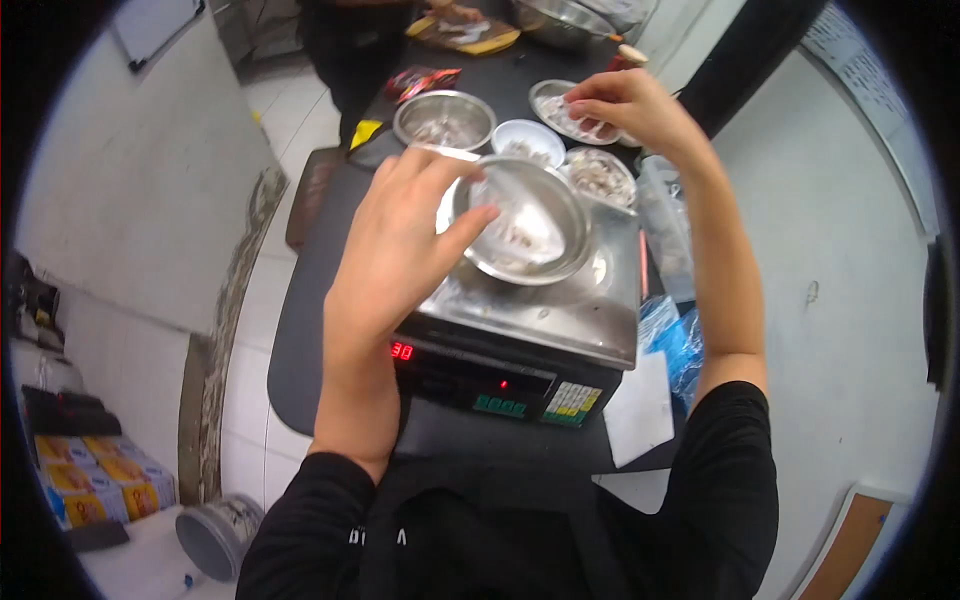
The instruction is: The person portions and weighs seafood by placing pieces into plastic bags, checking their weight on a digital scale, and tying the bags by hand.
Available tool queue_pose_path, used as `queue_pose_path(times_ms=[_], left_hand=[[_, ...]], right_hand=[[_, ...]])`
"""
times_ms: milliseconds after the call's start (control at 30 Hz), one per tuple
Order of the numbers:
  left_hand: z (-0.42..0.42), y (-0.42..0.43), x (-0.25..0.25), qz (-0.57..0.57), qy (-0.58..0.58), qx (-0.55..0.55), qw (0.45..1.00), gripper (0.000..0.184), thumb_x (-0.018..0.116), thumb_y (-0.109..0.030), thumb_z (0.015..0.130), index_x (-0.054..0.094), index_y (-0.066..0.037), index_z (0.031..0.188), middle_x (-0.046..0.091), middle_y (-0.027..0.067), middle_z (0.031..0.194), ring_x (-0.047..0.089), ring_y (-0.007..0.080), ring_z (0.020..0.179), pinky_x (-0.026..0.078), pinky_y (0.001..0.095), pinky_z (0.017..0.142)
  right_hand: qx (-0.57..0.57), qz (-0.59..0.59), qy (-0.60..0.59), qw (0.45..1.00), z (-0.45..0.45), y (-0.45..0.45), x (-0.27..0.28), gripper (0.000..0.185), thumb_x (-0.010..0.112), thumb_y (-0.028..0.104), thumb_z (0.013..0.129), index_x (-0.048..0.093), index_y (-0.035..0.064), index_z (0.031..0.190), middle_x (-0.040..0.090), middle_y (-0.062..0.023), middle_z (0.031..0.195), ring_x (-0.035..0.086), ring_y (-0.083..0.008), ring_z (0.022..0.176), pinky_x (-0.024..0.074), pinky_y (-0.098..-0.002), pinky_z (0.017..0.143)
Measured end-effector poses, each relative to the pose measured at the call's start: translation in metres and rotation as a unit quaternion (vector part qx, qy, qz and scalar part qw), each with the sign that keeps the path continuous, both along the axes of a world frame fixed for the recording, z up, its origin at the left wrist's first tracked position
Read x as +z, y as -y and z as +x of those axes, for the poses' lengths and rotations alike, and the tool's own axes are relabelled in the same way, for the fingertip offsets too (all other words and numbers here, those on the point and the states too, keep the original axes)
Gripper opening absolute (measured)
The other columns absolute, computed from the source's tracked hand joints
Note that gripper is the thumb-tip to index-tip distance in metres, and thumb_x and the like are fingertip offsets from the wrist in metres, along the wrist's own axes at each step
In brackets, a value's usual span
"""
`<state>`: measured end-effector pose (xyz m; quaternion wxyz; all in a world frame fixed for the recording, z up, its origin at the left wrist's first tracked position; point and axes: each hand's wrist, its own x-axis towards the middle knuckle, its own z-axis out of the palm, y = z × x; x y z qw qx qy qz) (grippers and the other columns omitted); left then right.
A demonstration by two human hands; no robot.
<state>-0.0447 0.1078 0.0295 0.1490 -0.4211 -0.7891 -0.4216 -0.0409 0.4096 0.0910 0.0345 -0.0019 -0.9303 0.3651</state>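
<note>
The person's left hand (395,230) is curving over the near-left edge of a steel bowl (578,238), its thumb and fingertips standing apart beside a clear plastic bag (525,215); from here I can't tell whether they are pinching its edge. That bag is lying in the bowl, small pieces showing at its bottom, and the bowl is sitting on a scale (540,312) whose red digits (402,351) are glowing. Well apart, the right hand (610,105) is bending its fingers over a metal dish (538,106) of whitish pieces; whether they are gripping any, I can't tell. Beyond, another person's hand (458,14) is hanging over a yellow board (490,43).
</note>
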Motion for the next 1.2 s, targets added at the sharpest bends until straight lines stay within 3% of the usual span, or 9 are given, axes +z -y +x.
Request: queue_pose_path(times_ms=[67,100,133,300,500,867,967,1033,1200], left_hand=[[0.000,-0.002,0.003,-0.021,0.007,-0.014,1.000,0.031,0.075,-0.021,0.079,0.066,-0.004,0.102,0.062,0.0134,0.106,0.058,0.0318,0.101,0.045,0.0380,0.087],[0.001,-0.003,0.002,-0.018,0.000,-0.017,1.000,0.031,0.075,-0.021,0.079,0.066,-0.004,0.102,0.062,0.0134,0.106,0.058,0.0318,0.101,0.045,0.0380,0.087],[0.001,-0.003,0.001,-0.019,0.000,-0.018,1.000,0.030,0.074,-0.021,0.079,0.065,-0.004,0.102,0.062,0.0133,0.106,0.058,0.0320,0.100,0.045,0.0382,0.087],[0.003,-0.005,0.004,-0.028,0.023,-0.017,0.999,0.030,0.075,-0.018,0.077,0.065,-0.003,0.101,0.061,0.0125,0.104,0.056,0.0325,0.099,0.044,0.0389,0.086],[0.001,-0.006,0.005,-0.018,0.028,-0.024,0.999,0.030,0.076,-0.015,0.075,0.064,-0.003,0.101,0.060,0.0113,0.100,0.055,0.0312,0.094,0.044,0.0384,0.082],[0.000,-0.003,0.006,-0.028,0.013,-0.009,0.999,0.029,0.076,-0.014,0.077,0.065,-0.004,0.102,0.059,0.0104,0.099,0.055,0.0298,0.092,0.045,0.0385,0.080],[-0.001,-0.003,0.004,-0.031,0.012,-0.004,0.999,0.029,0.075,-0.014,0.077,0.065,-0.005,0.102,0.059,0.0102,0.099,0.054,0.0294,0.092,0.045,0.0381,0.080],[-0.002,-0.003,0.003,-0.038,0.016,0.006,0.999,0.027,0.074,-0.013,0.078,0.066,-0.006,0.102,0.059,0.0100,0.099,0.055,0.0289,0.092,0.046,0.0379,0.079],[-0.001,-0.008,-0.001,-0.036,0.031,0.003,0.999,0.021,0.071,-0.014,0.081,0.068,-0.007,0.101,0.060,0.0102,0.098,0.055,0.0288,0.092,0.046,0.0375,0.081]], right_hand=[[-0.065,0.140,-0.058,0.986,-0.034,-0.036,-0.024,0.019,0.064,0.012,0.090,0.069,-0.0034,0.101,0.070,-0.0066,0.082,0.065,-0.0098,0.072,0.0526,-0.0256,0.066],[-0.079,0.225,-0.110,0.965,-0.050,-0.058,-0.042,0.018,0.066,0.011,0.085,0.070,-0.0029,0.096,0.071,-0.0113,0.080,0.067,-0.0162,0.071,0.0533,-0.0293,0.067],[-0.095,0.282,-0.136,0.945,-0.062,-0.074,-0.056,0.015,0.070,0.010,0.075,0.074,0.0038,0.088,0.070,-0.0186,0.085,0.069,-0.0323,0.079,0.0540,-0.0385,0.076],[-0.071,0.400,-0.007,0.914,-0.123,-0.163,-0.150,0.016,0.064,0.014,0.073,0.074,0.0033,0.079,0.068,-0.0233,0.084,0.068,-0.0376,0.081,0.0534,-0.0441,0.078],[-0.072,0.405,0.024,0.911,-0.144,-0.173,-0.176,0.015,0.069,0.012,0.067,0.075,0.0067,0.080,0.070,-0.0186,0.082,0.068,-0.0340,0.078,0.0541,-0.0407,0.074],[-0.159,0.336,-0.062,0.926,-0.139,-0.161,-0.145,0.016,0.064,0.009,0.073,0.074,0.0027,0.083,0.068,-0.0242,0.086,0.068,-0.0378,0.081,0.0542,-0.0416,0.078],[-0.196,0.232,-0.010,0.953,-0.132,-0.140,-0.114,0.014,0.065,0.005,0.075,0.073,-0.0002,0.085,0.069,-0.0226,0.080,0.070,-0.0308,0.071,0.0562,-0.0382,0.070],[-0.147,0.103,0.011,0.984,-0.127,-0.127,-0.094,0.013,0.067,0.007,0.079,0.072,-0.0031,0.086,0.070,-0.0159,0.074,0.069,-0.0197,0.063,0.0567,-0.0318,0.061],[-0.069,-0.001,0.025,0.997,-0.086,-0.069,-0.040,0.016,0.070,0.010,0.083,0.070,-0.0051,0.090,0.069,-0.0086,0.074,0.066,-0.0127,0.062,0.0559,-0.0260,0.057]])
